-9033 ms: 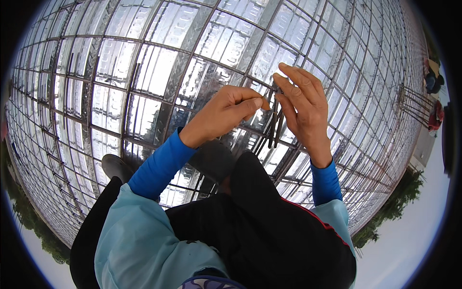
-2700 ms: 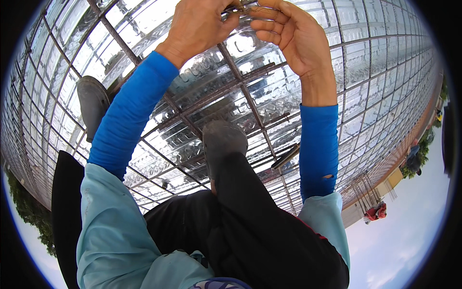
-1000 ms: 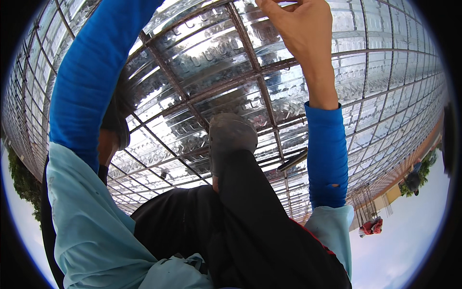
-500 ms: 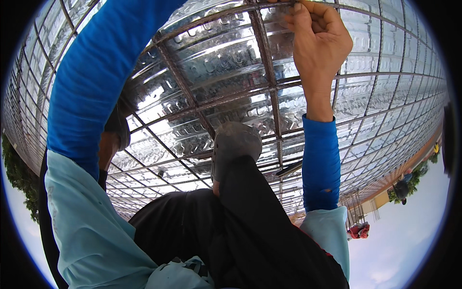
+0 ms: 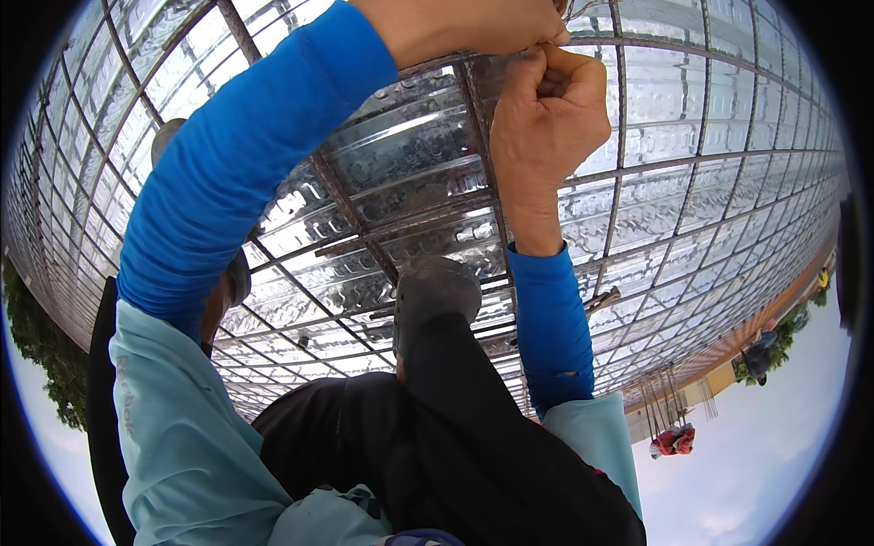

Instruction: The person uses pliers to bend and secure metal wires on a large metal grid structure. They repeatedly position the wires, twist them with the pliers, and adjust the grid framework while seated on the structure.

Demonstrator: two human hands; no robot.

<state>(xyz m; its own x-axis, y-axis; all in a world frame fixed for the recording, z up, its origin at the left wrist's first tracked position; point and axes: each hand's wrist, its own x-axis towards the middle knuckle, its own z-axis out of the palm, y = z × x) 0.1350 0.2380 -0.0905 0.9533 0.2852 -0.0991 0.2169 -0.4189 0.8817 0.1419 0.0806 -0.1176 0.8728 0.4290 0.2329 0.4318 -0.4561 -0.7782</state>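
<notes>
Rebar (image 5: 473, 146) runs in a rusty brown grid across shiny corrugated metal decking (image 5: 692, 136), and both hands meet at one crossing near the top edge of the view. Curled into a fist, the right hand (image 5: 546, 114) has its thumb and fingers pinched shut on a thin tie wire (image 5: 583, 18) at that crossing; the wire is too fine to follow far. Reaching in from the left in a bright blue sleeve, the left hand (image 5: 473, 27) is partly cut off by the frame, its fingertips closed on the same wire just beside the right thumb. A grey shoe (image 5: 435, 296) stands on the bars below the hands, with a black trouser leg (image 5: 473, 428) behind it; a second shoe (image 5: 164, 141) is half hidden by the left forearm. Open squares of grid stretch away to the right, free of tools. At the deck's far right edge lie a bundle of loose bars (image 5: 660, 400) and a small red object (image 5: 674, 441), and a distant person (image 5: 757, 357) stands near the rim. No packages or signs are legible.
</notes>
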